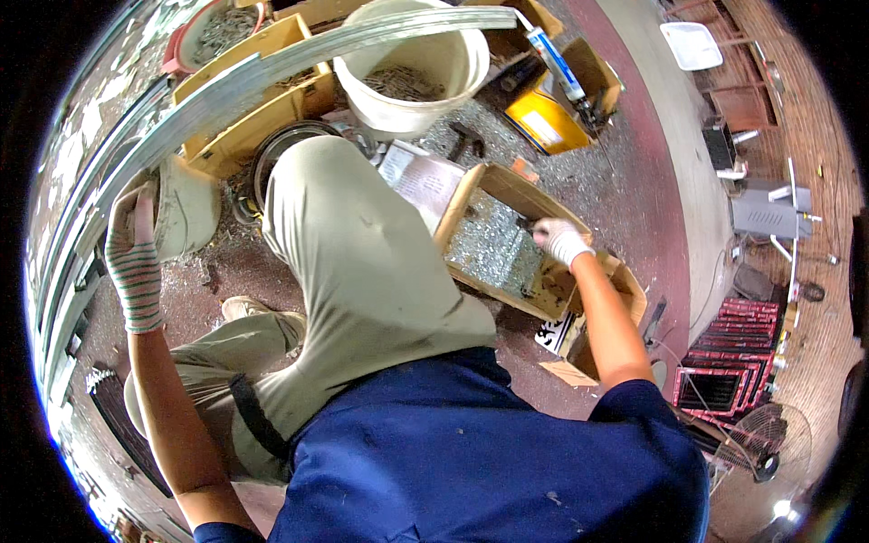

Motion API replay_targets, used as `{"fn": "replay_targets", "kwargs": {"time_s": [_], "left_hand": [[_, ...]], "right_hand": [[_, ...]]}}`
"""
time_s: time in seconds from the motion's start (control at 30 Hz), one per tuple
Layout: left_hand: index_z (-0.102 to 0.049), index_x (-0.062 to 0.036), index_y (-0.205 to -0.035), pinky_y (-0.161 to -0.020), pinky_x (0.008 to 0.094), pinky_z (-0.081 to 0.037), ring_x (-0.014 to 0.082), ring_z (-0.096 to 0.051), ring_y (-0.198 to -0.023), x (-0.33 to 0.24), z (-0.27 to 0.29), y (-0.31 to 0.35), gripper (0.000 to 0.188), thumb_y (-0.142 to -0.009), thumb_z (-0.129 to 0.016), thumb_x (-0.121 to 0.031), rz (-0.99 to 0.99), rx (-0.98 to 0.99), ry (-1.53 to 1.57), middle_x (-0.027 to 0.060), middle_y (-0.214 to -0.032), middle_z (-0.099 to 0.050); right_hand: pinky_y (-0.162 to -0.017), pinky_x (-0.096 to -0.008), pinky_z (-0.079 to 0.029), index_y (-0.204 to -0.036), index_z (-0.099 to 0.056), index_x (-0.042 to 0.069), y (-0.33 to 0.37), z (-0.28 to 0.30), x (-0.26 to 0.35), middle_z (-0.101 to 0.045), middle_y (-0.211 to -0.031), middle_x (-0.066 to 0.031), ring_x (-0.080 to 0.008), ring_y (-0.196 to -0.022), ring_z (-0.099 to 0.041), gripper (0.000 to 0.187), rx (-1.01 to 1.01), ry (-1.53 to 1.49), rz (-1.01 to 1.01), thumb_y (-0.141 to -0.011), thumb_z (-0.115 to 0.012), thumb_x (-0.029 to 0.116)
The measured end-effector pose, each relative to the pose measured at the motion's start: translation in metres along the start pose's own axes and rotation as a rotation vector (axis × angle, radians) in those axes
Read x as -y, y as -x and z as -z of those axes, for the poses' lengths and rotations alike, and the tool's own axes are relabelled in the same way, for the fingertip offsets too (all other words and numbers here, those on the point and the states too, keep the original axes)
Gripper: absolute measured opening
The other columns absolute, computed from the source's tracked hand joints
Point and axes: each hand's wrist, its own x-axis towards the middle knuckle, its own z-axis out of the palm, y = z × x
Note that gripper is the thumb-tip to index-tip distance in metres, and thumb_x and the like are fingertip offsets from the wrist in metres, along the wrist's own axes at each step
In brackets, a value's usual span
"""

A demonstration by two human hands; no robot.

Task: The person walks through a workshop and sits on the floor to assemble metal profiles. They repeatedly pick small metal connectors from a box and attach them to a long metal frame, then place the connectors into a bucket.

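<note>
My left hand, in a glove with a striped cuff, is at the left with its fingers curled round the edge of a long, pale metal channel. The channel runs in front of me from the left to the far middle, above the containers. My right hand, also gloved, reaches into an open cardboard box. Small shiny metal pieces fill much of that box. The right fingers are drawn together at the box's right side; what they hold, if anything, is too small to make out.
A white bucket holds metal pieces beyond my raised knee. A sealant gun leans on a yellow container. A hammer lies on the littered floor. More metal channels lie left; a fan stands at the lower right.
</note>
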Motion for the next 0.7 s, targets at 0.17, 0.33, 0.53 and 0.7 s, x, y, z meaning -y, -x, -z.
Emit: {"fn": "replay_targets", "kwargs": {"time_s": [0.17,0.33,0.53,0.7], "left_hand": [[-0.067,-0.0024,-0.12,-0.104,0.0286,-0.044,0.0126,-0.059,-0.112,0.005,0.004,0.016,0.024,-0.101,-0.058,-0.013,0.018,0.011,-0.068,0.0056,-0.12,-0.067],[-0.065,-0.0043,-0.124,-0.104,0.0289,-0.046,0.0146,-0.06,-0.115,-0.012,0.014,0.029,0.025,-0.102,-0.057,-0.015,0.0,0.045,-0.223,0.0072,-0.124,-0.066],[-0.066,-0.006,-0.122,-0.104,0.0319,-0.048,0.017,-0.061,-0.116,-0.01,0.035,0.054,0.023,-0.102,-0.057,-0.01,-0.079,0.057,-0.407,0.0086,-0.129,-0.063],[-0.066,-0.0038,-0.12,-0.1,0.0315,-0.048,0.016,-0.061,-0.112,0.004,0.035,0.071,0.022,-0.101,-0.058,-0.013,0.127,-0.02,-0.351,0.0075,-0.124,-0.066]], "right_hand": [[-0.091,-0.0412,-0.053,-0.12,-0.07,0.015,0.022,-0.136,-0.034,-0.07,-0.12,-0.0124,-0.03,-0.109,-0.068,0.034,0.372,0.41,0.029,-0.089,-0.065,0.028],[-0.088,-0.0393,-0.053,-0.119,-0.07,0.019,0.025,-0.187,-0.039,-0.072,-0.118,-0.0092,-0.0266,-0.109,-0.069,0.034,0.255,0.611,0.158,-0.087,-0.067,0.028],[-0.093,-0.0418,-0.052,-0.113,-0.073,0.009,0.006,-0.19,-0.047,-0.073,-0.106,-0.0123,-0.03,-0.111,-0.067,0.034,0.32,0.246,-0.086,-0.081,-0.075,0.02],[-0.096,-0.0422,-0.052,-0.122,-0.067,0.007,0.0,-0.119,-0.043,-0.066,-0.117,-0.0195,-0.0349,-0.111,-0.064,0.04,0.007,-0.173,-0.171,-0.084,-0.069,0.02]]}}
